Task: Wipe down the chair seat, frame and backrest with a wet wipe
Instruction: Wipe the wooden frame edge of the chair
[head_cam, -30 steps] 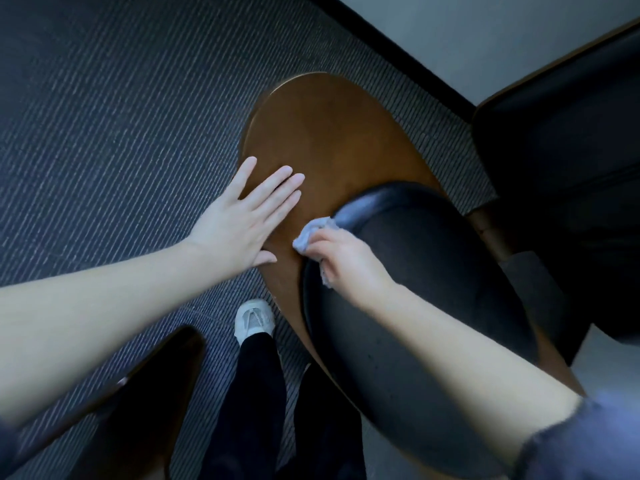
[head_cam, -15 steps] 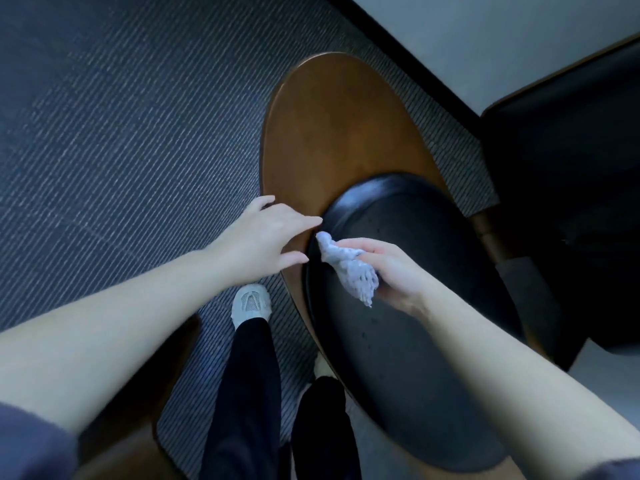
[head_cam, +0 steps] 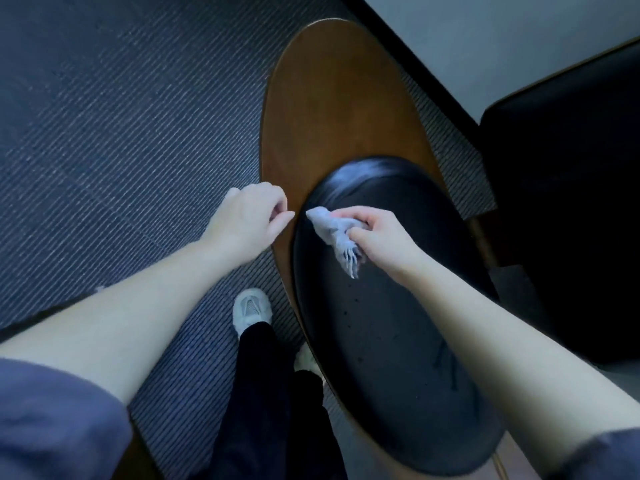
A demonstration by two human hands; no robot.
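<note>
Head view, only one available: right hand [head_cam: 382,237] is pinching a crumpled wet wipe [head_cam: 334,233] between thumb and fingers, holding it over the near-left edge of the black padded cushion [head_cam: 391,323], looks lifted rather than pressed flat, but contact is hard to call from this angle. The wipe's free tail is hanging down toward the cushion, its other tip is pointing left toward the left hand [head_cam: 249,220]. Left hand is sitting just left of that cushion edge, fingers curled in narrow with thumb and forefinger nearly meeting, holding nothing, tips very close to the wipe's tip but apart from it. Key relation: the wipe's long axis is running roughly left-right between the two hands, right hand owning it, left hand nearest the loose end. My read is they're setting up to re-fold or spread the wipe, so the left pinch needs to be closing on that tip. Both forearms are reaching forward and down, converging at the cushion's left rim. The curved wooden panel [head_cam: 332,109] is extending away beyond the cushion, bare; which is seat and which backrest I can't tell. A second dark chair [head_cam: 568,202] is standing right of the cushion.
</note>
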